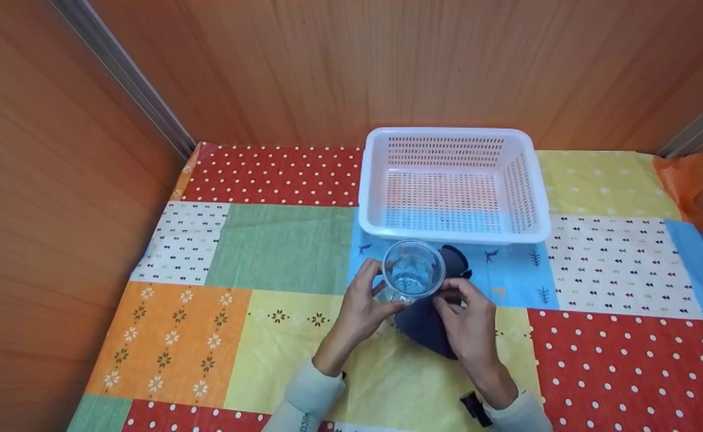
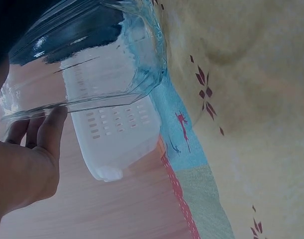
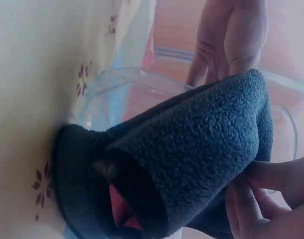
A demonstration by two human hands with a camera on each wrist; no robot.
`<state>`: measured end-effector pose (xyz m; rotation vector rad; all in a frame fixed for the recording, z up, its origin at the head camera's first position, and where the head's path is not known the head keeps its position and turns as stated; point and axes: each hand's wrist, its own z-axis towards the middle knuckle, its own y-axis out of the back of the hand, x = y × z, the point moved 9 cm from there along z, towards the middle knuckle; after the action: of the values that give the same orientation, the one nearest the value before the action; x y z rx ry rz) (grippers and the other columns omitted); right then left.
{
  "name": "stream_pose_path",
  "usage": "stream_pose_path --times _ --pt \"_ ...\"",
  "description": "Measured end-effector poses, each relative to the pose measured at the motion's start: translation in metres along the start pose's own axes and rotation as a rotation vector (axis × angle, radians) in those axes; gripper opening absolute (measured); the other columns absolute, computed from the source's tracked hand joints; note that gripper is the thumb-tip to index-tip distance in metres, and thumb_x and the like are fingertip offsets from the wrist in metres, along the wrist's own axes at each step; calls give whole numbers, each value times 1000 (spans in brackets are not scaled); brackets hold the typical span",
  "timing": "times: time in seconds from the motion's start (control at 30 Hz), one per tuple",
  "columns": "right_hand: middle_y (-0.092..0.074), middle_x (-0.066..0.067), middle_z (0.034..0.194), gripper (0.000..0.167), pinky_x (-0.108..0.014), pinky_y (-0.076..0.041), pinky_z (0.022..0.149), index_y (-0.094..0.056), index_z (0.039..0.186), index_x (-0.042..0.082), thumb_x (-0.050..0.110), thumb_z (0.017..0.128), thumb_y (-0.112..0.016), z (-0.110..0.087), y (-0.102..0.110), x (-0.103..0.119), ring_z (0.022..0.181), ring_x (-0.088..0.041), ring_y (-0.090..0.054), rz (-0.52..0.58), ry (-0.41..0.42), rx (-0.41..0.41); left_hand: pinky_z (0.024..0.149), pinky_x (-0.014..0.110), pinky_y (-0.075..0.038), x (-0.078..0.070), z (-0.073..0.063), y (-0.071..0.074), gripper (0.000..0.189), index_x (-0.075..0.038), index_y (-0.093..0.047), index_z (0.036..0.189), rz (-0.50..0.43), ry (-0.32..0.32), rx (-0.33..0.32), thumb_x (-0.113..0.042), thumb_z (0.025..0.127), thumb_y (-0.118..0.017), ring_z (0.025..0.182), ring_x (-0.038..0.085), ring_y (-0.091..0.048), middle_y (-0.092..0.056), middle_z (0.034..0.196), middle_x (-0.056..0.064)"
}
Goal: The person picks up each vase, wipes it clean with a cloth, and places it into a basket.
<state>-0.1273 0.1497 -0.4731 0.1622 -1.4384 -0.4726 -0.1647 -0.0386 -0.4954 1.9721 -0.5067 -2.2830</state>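
My left hand holds a clear glass cup by its side, fingers at the left and thumb toward the front. The cup's round mouth faces up toward the head camera. My right hand pinches a dark navy cloth at the cup's right side, close to the rim. In the right wrist view the fuzzy cloth is folded over and drapes in front of the glass, hiding much of it. Through the glass wall in the left wrist view, dark fabric shows.
Just behind the hands stands a white plastic basket with slotted walls, nothing in it. A patchwork-print cloth covers the table. Wooden panels rise at the back and both sides.
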Motion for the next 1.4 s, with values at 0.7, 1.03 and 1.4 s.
stream_pose_path --times 0.7,1.03,1.4 --pt "-71 -14 97 22 -48 -65 77 -71 101 -2 -16 86 -75 -4 -18 -38 87 -31 -75 -228 51 82 108 44 -54 2 0 0 62 3 -57 131 -54 -5 8 2 79 -91 133 34 -56 -56 132 22" --pt "-72 -15 98 20 -48 -65 77 -66 96 1 -15 86 -74 0 -19 -47 87 -30 -75 -296 12 171 108 43 -54 0 0 -3 67 -2 -58 135 -58 0 13 2 78 -92 133 31 -56 -57 135 20" --pt "-69 -6 92 34 -41 -63 74 -65 116 3 -16 88 -69 17 -16 -41 84 -20 -70 -282 155 260 106 50 -55 0 -1 0 61 -3 -59 126 -32 13 -12 2 76 -93 130 31 -58 -58 129 17"
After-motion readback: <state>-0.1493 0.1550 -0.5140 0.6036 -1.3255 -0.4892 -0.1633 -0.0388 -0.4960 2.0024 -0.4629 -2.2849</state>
